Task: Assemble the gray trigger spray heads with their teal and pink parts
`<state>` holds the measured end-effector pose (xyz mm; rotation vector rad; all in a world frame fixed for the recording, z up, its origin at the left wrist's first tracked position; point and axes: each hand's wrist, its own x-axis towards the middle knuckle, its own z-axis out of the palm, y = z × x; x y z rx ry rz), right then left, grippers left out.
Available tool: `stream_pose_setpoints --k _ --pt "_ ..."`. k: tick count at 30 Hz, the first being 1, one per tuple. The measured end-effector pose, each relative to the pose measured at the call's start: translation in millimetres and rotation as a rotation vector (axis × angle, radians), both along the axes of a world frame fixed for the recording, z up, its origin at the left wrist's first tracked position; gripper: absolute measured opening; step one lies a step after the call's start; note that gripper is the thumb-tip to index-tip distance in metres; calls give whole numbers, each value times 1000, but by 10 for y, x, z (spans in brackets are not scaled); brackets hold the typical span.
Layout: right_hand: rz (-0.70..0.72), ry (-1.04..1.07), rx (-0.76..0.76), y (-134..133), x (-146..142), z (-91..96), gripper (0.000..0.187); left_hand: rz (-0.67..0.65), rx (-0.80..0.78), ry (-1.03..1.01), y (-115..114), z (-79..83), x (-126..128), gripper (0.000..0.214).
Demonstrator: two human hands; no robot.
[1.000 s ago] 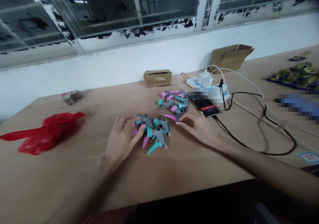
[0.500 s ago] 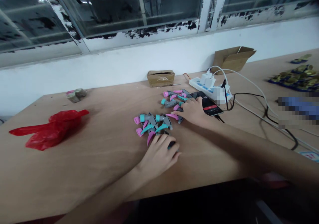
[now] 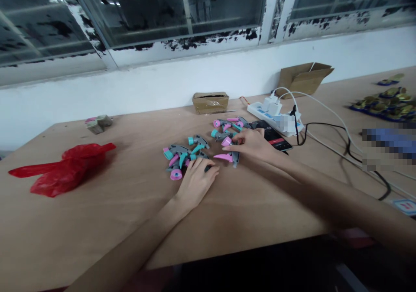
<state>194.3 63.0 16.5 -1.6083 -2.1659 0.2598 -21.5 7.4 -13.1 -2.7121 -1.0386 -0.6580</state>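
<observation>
Several grey spray-bottle trigger heads with pink or teal caps and levers lie on the wooden table. My left hand (image 3: 196,179) is curled over the near side of the left cluster of trigger heads (image 3: 183,155), its fingers closed round a grey one that is mostly covered. Between the thumb and fingers of my right hand (image 3: 251,144) is a pink-and-grey trigger head (image 3: 231,155), with its pink lever pointing left. Just beyond that hand sits another small group of trigger heads (image 3: 224,129). A phone (image 3: 273,136) lies partly behind my right hand.
To the left is a red plastic bag (image 3: 71,166). Along the wall stand a small carton (image 3: 210,103) and an open cardboard box (image 3: 302,79). A white power strip (image 3: 276,116) with cables lies at the right. Gold-coloured parts (image 3: 383,101) are heaped at far right.
My left hand has moved left and slightly away from me, and the cluster under it has shifted left and spread. The trigger head at my right hand has turned, its pink cap now raised.
</observation>
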Motion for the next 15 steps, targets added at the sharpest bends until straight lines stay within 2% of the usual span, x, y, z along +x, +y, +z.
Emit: stream_pose_setpoints --k 5,9,13,15 --pt "196 110 109 -172 87 -57 38 -12 -43 -141 -102 24 59 9" --pt "300 110 53 -230 143 -107 36 -38 -180 -325 -206 59 101 12" --pt "363 114 42 -310 160 -145 30 -120 -244 -349 -263 63 126 7" --pt "389 103 60 -368 146 -167 26 -107 -226 -354 -271 64 122 7"
